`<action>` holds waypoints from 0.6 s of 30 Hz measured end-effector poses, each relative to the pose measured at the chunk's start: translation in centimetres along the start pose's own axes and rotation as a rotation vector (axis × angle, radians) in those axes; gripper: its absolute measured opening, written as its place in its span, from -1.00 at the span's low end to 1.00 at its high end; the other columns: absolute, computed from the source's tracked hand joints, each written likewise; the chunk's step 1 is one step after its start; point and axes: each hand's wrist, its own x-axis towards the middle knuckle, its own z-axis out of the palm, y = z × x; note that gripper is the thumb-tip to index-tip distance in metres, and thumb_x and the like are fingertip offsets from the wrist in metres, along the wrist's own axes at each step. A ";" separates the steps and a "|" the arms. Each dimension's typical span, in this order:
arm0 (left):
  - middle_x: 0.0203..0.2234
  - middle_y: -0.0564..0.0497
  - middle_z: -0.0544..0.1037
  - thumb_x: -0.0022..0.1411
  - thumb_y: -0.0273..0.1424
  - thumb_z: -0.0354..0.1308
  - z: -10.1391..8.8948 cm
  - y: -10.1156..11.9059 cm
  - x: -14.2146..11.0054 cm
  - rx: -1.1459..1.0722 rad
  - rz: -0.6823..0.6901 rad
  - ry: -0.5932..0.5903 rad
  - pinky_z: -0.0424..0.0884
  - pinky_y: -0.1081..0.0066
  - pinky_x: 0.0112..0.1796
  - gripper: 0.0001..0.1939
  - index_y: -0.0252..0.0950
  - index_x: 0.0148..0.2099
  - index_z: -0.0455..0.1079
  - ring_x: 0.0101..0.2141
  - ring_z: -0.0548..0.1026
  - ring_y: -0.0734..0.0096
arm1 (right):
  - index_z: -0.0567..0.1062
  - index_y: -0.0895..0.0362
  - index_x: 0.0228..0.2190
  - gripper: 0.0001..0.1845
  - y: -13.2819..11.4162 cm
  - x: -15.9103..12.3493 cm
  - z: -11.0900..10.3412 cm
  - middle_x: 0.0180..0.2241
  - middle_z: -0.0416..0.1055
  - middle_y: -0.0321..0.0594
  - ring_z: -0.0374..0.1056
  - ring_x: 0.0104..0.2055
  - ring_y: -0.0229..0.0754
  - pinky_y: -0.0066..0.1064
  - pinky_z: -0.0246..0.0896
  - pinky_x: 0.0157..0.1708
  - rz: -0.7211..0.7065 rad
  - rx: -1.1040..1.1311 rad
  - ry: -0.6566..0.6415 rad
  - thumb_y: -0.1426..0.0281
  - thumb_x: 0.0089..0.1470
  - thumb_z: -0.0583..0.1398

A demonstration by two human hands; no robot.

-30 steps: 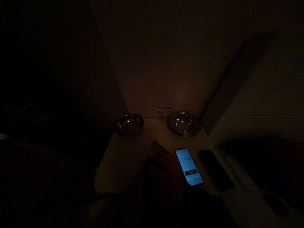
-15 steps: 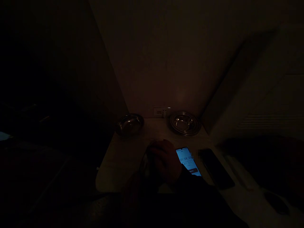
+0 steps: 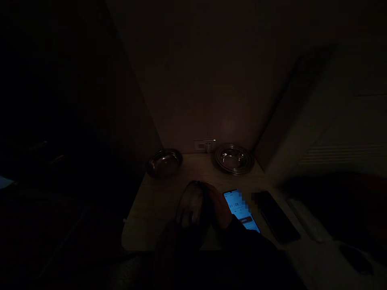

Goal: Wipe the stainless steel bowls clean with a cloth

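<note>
In the lower middle of the frame my right hand (image 3: 220,207) grasps a metal dish (image 3: 191,205) by its right side; my left hand (image 3: 165,241) is too dark to tell. The smooth metal could slip if my hold loosens, perhaps knocking the lit phone (image 3: 234,198). The dish stands tilted, long axis near upright in the frame, top leaning right; I can't tell which way its hollow faces.

Lit phone (image 3: 237,211) — dark phone (image 3: 279,218) beside — wall socket (image 3: 204,144) behind.

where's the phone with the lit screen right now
In the head view, the lit phone lies on the table, right of centre, between the right hand and a dark flat device.
</note>
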 end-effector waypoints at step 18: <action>-0.19 -0.07 0.48 0.30 -0.25 0.00 -1.1 0.7 1.1 0.082 0.010 -0.014 0.43 0.34 -0.22 -0.73 -0.31 -0.11 0.39 -0.26 0.46 0.45 | 0.29 0.14 0.09 -0.53 -6.8 -5.9 2.6 -0.07 0.47 -0.12 0.25 0.12 -0.05 -0.02 0.08 0.13 -0.599 -0.330 0.080 0.32 0.16 -0.04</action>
